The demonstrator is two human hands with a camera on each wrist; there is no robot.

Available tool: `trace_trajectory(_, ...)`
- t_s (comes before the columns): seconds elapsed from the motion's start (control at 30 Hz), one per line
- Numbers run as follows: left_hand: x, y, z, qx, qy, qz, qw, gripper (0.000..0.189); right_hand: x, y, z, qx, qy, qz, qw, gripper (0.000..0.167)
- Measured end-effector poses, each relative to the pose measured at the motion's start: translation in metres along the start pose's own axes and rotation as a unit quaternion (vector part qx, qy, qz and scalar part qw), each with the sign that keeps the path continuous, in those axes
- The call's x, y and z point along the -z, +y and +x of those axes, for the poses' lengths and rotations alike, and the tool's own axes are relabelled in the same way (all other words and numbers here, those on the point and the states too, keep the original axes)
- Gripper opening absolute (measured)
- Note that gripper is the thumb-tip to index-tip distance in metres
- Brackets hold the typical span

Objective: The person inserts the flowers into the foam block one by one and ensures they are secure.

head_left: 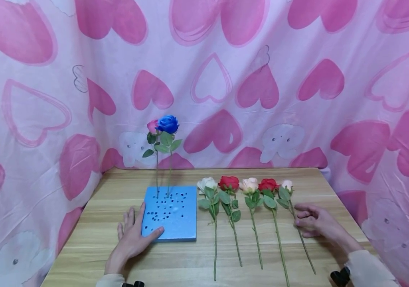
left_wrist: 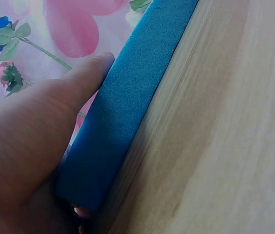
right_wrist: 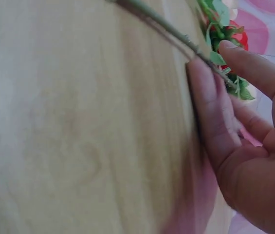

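Note:
My left hand (head_left: 132,241) rests against a blue foam block (head_left: 186,227), its fingers straight along the left side and its thumb (left_wrist: 91,73) on the top near the front edge. Small holes dot the block's top. A blue rose (head_left: 168,124) and a pink rose (head_left: 152,126) stand upright in its back part. Over on the right, my right hand (head_left: 317,224) reaches the stem of the rightmost pale pink rose (head_left: 287,185), which lies on the table. In the right wrist view its fingers are parted around that stem (right_wrist: 164,24), with fingertips right at it.
Left of that pale rose lie a red rose (head_left: 268,185), a cream-pink rose (head_left: 249,185), another red rose (head_left: 229,183) and a white rose (head_left: 207,184), blooms toward the back. A heart-patterned curtain (head_left: 204,95) surrounds the wooden table (head_left: 96,223) behind and at the sides.

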State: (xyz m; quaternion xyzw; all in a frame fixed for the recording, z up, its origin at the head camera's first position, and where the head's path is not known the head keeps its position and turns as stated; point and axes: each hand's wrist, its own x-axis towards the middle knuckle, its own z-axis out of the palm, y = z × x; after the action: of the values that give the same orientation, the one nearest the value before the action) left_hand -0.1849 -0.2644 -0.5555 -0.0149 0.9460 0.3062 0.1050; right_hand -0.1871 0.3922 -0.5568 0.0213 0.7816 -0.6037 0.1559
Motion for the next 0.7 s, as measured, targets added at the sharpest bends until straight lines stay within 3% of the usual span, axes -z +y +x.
trace_trajectory(0.37,0.0021,0.0017,0.0002,-0.001,-0.002,0.001,1.0,0.125,-0.008,-0.0023,0.003,-0.004,0.029,-0.042,0.9987,0.087)
trace_trajectory(0.7,0.0018,0.0022,-0.0003,0.006,-0.005,-0.001,1.0,0.125,-0.0099,-0.0012,0.0029,-0.003,0.028,-0.058,0.9979,0.083)
